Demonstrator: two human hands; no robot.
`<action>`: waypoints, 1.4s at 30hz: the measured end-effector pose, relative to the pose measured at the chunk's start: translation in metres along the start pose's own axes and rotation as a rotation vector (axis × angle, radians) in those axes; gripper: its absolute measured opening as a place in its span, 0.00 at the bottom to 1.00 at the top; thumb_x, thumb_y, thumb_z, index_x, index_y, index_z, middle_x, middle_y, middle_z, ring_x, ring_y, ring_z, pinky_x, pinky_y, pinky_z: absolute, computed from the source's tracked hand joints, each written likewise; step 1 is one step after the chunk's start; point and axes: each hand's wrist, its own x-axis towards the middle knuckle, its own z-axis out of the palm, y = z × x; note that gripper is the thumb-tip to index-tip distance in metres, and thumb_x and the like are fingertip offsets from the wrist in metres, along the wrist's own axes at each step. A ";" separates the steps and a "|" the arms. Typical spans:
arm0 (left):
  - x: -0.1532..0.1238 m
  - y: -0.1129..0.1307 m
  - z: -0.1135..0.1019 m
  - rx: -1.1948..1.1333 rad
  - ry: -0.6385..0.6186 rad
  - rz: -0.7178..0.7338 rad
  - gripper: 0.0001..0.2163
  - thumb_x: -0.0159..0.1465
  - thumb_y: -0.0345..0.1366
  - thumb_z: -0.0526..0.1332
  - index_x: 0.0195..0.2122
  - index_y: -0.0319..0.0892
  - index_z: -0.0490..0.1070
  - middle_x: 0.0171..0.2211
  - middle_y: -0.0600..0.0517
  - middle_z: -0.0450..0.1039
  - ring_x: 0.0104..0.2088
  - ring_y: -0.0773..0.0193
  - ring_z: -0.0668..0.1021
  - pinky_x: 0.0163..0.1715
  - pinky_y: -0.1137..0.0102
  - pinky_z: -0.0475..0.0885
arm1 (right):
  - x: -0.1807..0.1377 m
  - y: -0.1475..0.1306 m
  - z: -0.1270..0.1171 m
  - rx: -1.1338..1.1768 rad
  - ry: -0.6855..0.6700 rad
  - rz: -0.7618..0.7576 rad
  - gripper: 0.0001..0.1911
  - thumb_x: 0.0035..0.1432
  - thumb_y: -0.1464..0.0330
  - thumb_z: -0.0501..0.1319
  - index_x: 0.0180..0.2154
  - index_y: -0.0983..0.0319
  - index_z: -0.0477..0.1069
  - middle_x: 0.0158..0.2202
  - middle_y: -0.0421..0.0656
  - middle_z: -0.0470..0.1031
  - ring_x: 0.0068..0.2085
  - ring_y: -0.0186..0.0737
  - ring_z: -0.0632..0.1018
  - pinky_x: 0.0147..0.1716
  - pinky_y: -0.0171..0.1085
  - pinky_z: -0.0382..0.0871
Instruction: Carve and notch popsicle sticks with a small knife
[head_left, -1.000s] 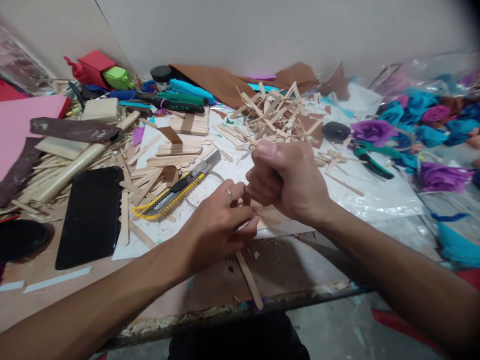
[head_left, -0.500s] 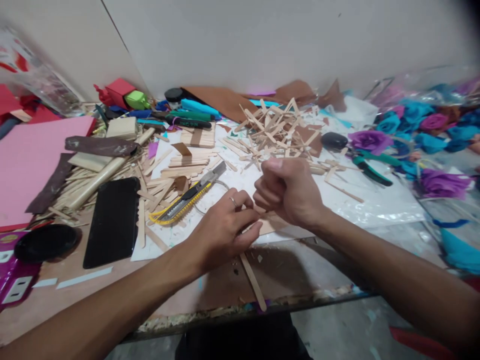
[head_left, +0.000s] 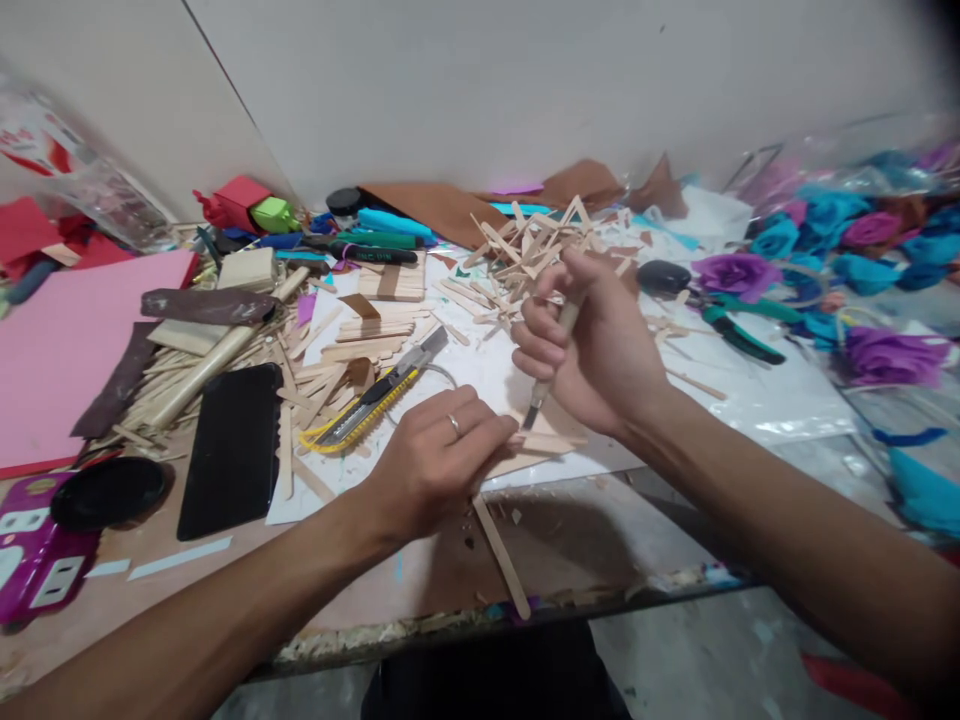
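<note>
My left hand [head_left: 450,450], with a ring on one finger, is closed with its fingertips pressed on a craft stick [head_left: 559,441], whose free end points right. A second craft stick [head_left: 502,560] sticks out from beneath this hand toward the table edge. My right hand [head_left: 577,345] is wrapped round a slim tool [head_left: 568,318] with a pale handle and a dark tip. That tip points down by the left fingertips, close to the craft stick. A brown board lies partly hidden under both hands. Left of them rests a yellow box cutter [head_left: 367,405] with its blade out.
Loose craft sticks [head_left: 525,245] are heaped at the back, with stacked ones [head_left: 367,340] nearer. A black phone [head_left: 229,450] and black lid [head_left: 109,492] lie left. Pliers [head_left: 742,330] and paper flowers [head_left: 892,355] are right. The table's front edge [head_left: 337,645] runs close below.
My right hand has turned and opened out from a fist-like pose, bringing the slim tool into view. My left fingers have drawn together on the craft stick. The view has shifted slightly.
</note>
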 end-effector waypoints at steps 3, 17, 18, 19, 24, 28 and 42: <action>-0.004 0.000 0.000 -0.182 0.074 -0.118 0.03 0.71 0.28 0.61 0.44 0.40 0.72 0.29 0.51 0.74 0.30 0.64 0.73 0.31 0.68 0.67 | 0.008 0.009 -0.008 -0.099 0.096 -0.011 0.14 0.62 0.62 0.63 0.48 0.54 0.65 0.29 0.34 0.71 0.25 0.34 0.70 0.24 0.34 0.67; -0.002 0.001 -0.003 -0.855 0.125 -0.570 0.09 0.73 0.41 0.63 0.38 0.41 0.73 0.31 0.51 0.76 0.29 0.69 0.78 0.29 0.73 0.75 | 0.014 0.009 -0.042 -1.391 -0.345 -0.682 0.33 0.76 0.54 0.46 0.19 0.60 0.55 0.17 0.36 0.53 0.21 0.34 0.58 0.29 0.39 0.51; -0.001 0.001 -0.004 -0.842 0.156 -0.585 0.09 0.72 0.41 0.64 0.38 0.41 0.74 0.31 0.51 0.76 0.29 0.69 0.79 0.29 0.74 0.76 | 0.013 0.008 -0.042 -1.430 -0.340 -0.657 0.33 0.76 0.52 0.45 0.19 0.60 0.54 0.17 0.36 0.53 0.20 0.33 0.57 0.28 0.39 0.49; 0.000 0.001 -0.004 -0.821 0.195 -0.601 0.08 0.71 0.40 0.64 0.39 0.41 0.75 0.31 0.51 0.77 0.30 0.69 0.80 0.30 0.74 0.77 | 0.012 0.006 -0.041 -1.477 -0.329 -0.640 0.34 0.76 0.51 0.45 0.19 0.60 0.55 0.17 0.36 0.54 0.20 0.33 0.57 0.27 0.39 0.47; 0.002 0.000 -0.006 -0.712 0.402 -0.674 0.09 0.69 0.39 0.68 0.47 0.44 0.77 0.32 0.52 0.83 0.32 0.65 0.85 0.34 0.71 0.83 | 0.008 -0.002 -0.038 -1.699 -0.339 -0.599 0.36 0.73 0.45 0.42 0.22 0.60 0.66 0.19 0.41 0.64 0.22 0.35 0.62 0.27 0.39 0.46; 0.002 -0.003 -0.004 -0.628 0.537 -0.780 0.08 0.68 0.40 0.69 0.42 0.42 0.81 0.37 0.49 0.85 0.35 0.62 0.87 0.37 0.69 0.85 | 0.006 -0.003 -0.034 -1.876 -0.382 -0.554 0.37 0.74 0.45 0.38 0.31 0.61 0.73 0.22 0.44 0.71 0.22 0.38 0.64 0.27 0.39 0.44; -0.010 -0.009 0.007 -0.581 0.563 -0.818 0.10 0.67 0.38 0.70 0.49 0.46 0.84 0.44 0.49 0.86 0.40 0.57 0.88 0.47 0.58 0.87 | -0.010 0.010 -0.020 -2.049 -0.312 -0.427 0.30 0.76 0.51 0.39 0.42 0.59 0.74 0.24 0.46 0.75 0.22 0.43 0.67 0.27 0.39 0.41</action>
